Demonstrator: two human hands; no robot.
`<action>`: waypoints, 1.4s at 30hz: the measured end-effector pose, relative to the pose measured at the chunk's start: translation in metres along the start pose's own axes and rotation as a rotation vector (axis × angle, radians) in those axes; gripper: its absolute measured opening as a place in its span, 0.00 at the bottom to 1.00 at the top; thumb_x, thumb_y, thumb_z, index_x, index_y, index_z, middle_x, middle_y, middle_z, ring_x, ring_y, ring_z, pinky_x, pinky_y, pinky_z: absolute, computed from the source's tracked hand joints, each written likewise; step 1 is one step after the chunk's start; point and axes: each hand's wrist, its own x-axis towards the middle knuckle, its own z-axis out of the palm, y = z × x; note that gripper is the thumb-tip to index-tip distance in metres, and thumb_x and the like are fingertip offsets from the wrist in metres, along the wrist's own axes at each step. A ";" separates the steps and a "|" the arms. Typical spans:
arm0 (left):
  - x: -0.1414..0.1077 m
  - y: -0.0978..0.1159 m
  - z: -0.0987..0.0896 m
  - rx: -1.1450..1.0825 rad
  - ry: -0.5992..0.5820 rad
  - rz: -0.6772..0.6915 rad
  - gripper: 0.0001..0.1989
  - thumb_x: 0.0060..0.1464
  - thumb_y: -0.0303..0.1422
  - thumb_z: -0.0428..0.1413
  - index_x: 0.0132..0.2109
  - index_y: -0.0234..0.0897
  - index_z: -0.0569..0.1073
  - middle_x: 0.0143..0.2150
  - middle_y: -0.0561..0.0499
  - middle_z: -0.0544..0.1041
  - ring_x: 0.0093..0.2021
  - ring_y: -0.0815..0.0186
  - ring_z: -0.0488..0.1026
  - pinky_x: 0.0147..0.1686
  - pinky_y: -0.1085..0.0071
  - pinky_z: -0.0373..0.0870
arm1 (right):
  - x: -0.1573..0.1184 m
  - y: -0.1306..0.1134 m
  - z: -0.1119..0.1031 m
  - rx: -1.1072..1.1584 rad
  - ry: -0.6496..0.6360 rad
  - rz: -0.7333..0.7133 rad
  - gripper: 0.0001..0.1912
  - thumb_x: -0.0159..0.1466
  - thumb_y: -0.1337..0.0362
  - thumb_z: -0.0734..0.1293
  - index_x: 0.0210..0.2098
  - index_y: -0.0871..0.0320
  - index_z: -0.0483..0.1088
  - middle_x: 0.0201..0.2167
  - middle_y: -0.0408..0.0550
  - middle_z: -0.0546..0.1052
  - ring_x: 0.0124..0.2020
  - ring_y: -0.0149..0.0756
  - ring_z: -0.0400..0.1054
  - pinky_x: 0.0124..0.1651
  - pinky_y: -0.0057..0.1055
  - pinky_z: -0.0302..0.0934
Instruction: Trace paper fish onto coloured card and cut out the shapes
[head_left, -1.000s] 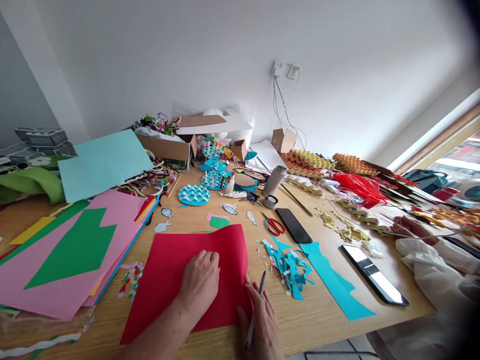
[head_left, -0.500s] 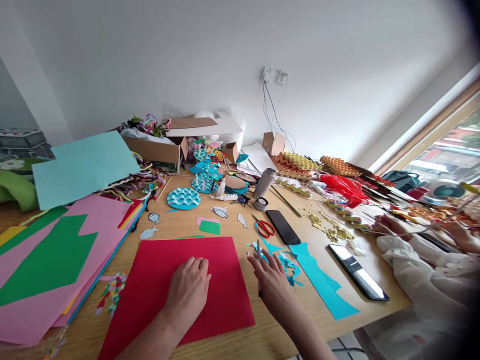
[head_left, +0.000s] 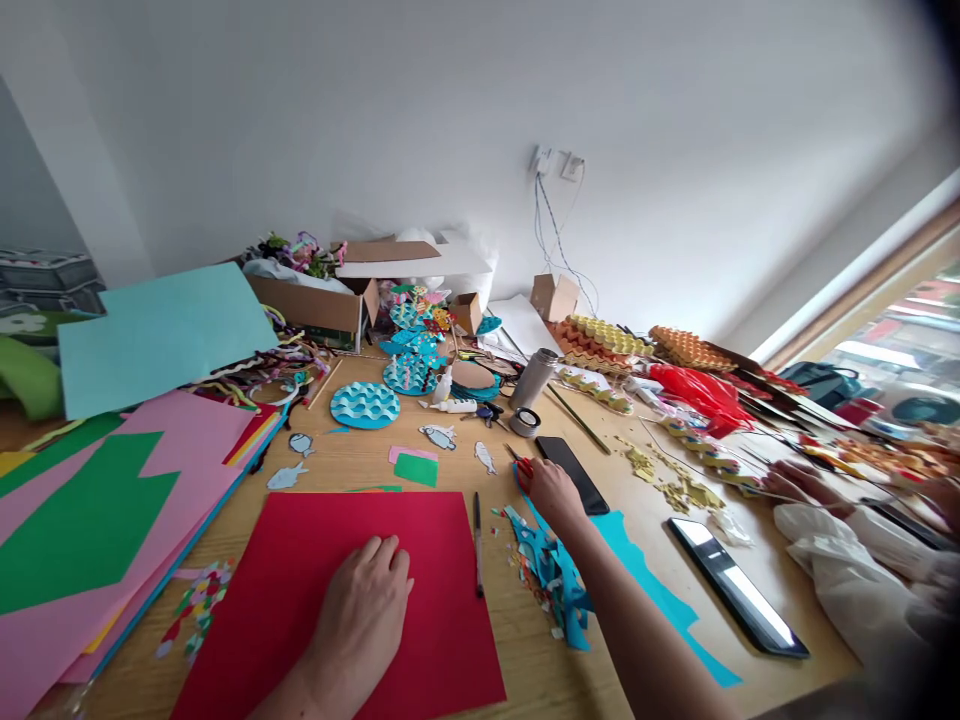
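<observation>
The red sheet [head_left: 442, 610] lies flat on the wooden table [head_left: 534, 650] right in front of me, directly under my left hand [head_left: 365, 605]. That hand rests palm down near the middle of the paper, fingers together and bent; its underside is hidden, so I cannot tell how far it is closed. A pen [head_left: 478, 548] lies across the sheet's right edge, its lower end on the paper and its upper end on the wood, between my two hands and touched by neither. My right hand [head_left: 553, 490] is away from the sheet, beyond it and to the right, with its fingers at the red handles of the scissors [head_left: 525, 476]; the hand covers much of them, so I cannot tell whether it grips. A black phone [head_left: 574, 472] lies just beside that hand, and blue scraps [head_left: 551, 565] are heaped between my right forearm and the sheet. Left of the red paper are small coloured clippings [head_left: 199, 600], then a pile of pink sheets [head_left: 199, 435]. Past its far edge lie a green piece [head_left: 416, 469] on a pink one and a fish cutout [head_left: 436, 436]. Farther back are a wavy blue disc [head_left: 365, 405] and a grey flask [head_left: 534, 378]. Over at the far right, another person's hand [head_left: 806, 483] is at the table.
</observation>
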 end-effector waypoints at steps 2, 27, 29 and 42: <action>0.000 0.000 -0.001 -0.017 0.000 -0.008 0.17 0.60 0.24 0.42 0.45 0.33 0.75 0.49 0.39 0.76 0.51 0.52 0.71 0.51 0.54 0.70 | 0.005 0.004 0.004 0.000 0.004 0.018 0.12 0.65 0.68 0.58 0.38 0.65 0.72 0.37 0.61 0.76 0.40 0.45 0.71 0.39 0.32 0.56; 0.086 -0.049 -0.018 -0.276 -0.008 -0.117 0.08 0.49 0.27 0.60 0.38 0.37 0.75 0.38 0.47 0.77 0.42 0.58 0.74 0.42 0.66 0.67 | -0.053 -0.070 -0.002 0.084 -0.212 -0.284 0.09 0.66 0.62 0.59 0.33 0.58 0.68 0.32 0.54 0.79 0.35 0.43 0.73 0.28 0.32 0.43; 0.089 -0.055 -0.008 -0.318 0.038 -0.123 0.10 0.47 0.28 0.62 0.39 0.37 0.74 0.42 0.47 0.76 0.45 0.60 0.73 0.44 0.68 0.67 | -0.052 -0.067 -0.003 0.081 -0.211 -0.286 0.08 0.65 0.63 0.59 0.34 0.58 0.68 0.32 0.54 0.79 0.36 0.43 0.73 0.28 0.32 0.44; 0.086 -0.060 0.006 -0.458 0.102 -0.094 0.09 0.45 0.28 0.64 0.37 0.38 0.76 0.42 0.48 0.73 0.48 0.59 0.70 0.47 0.66 0.66 | -0.040 -0.046 -0.004 0.205 -0.066 -0.124 0.07 0.65 0.63 0.60 0.30 0.56 0.62 0.26 0.48 0.74 0.29 0.39 0.68 0.27 0.29 0.45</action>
